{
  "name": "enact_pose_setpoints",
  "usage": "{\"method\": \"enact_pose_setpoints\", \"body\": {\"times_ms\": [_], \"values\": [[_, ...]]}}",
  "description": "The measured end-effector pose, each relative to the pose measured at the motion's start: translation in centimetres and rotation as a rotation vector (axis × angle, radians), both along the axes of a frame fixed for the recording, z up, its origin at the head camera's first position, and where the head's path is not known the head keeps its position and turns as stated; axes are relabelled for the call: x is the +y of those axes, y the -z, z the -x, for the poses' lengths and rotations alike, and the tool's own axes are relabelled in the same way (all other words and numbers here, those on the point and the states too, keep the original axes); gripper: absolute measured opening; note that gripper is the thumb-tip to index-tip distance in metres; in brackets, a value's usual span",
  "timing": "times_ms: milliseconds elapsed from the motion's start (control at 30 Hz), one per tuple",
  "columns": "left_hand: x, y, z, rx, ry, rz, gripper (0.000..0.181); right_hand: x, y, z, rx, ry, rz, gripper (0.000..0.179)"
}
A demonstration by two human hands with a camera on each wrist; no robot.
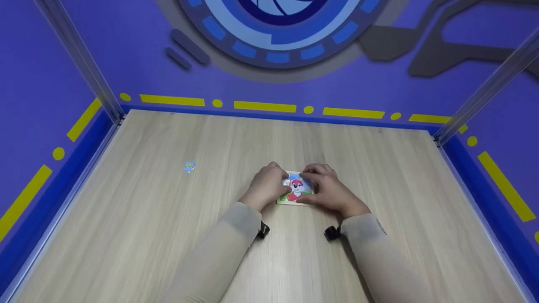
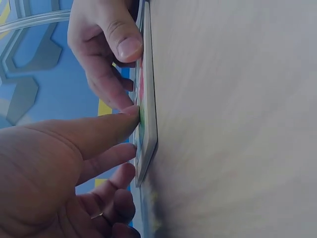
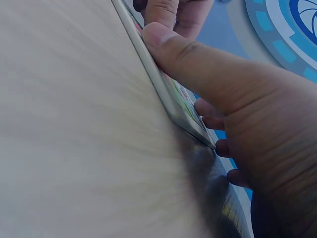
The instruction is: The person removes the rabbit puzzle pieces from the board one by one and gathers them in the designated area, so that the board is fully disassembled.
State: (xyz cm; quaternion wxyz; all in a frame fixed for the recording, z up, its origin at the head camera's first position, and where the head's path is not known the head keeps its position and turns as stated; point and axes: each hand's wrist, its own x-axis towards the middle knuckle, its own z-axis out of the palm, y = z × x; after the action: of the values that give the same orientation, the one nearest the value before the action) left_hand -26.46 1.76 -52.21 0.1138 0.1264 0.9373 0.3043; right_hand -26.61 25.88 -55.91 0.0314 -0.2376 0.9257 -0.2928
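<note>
A small square picture puzzle (image 1: 296,186) lies flat on the table, showing a pink-and-white cartoon animal on a blue and green ground. From its left side my left hand (image 1: 266,185) reaches over it, the thumb and fingertips touching the picture. On the other side my right hand (image 1: 332,191) rests its thumb near the lower edge, with its index finger at the upper part. The left wrist view shows the left thumb (image 2: 111,130) nearly straight against the picture face. In the right wrist view, the puzzle's pale board edge (image 3: 168,106) sits on the tabletop.
A loose blue puzzle piece (image 1: 190,167) with a yellow-green patch lies farther left on the wood-grain table (image 1: 160,235). Blue-purple panels (image 1: 269,90) with yellow marks stand around the back and sides. Dark wrist devices (image 1: 332,233) sit under both sleeves.
</note>
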Motion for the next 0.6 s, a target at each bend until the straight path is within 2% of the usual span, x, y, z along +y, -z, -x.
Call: {"method": "enact_pose_setpoints", "body": {"times_ms": [333, 600], "values": [[0.65, 0.11, 0.11, 0.023, -0.03, 0.004, 0.037, 0.22, 0.02, 0.14, 0.006, 0.032, 0.04, 0.059], [0.97, 0.08, 0.31, 0.022, -0.041, 0.019, 0.035, 0.09, -0.15, 0.21, 0.005, 0.045, 0.053, 0.056]]}}
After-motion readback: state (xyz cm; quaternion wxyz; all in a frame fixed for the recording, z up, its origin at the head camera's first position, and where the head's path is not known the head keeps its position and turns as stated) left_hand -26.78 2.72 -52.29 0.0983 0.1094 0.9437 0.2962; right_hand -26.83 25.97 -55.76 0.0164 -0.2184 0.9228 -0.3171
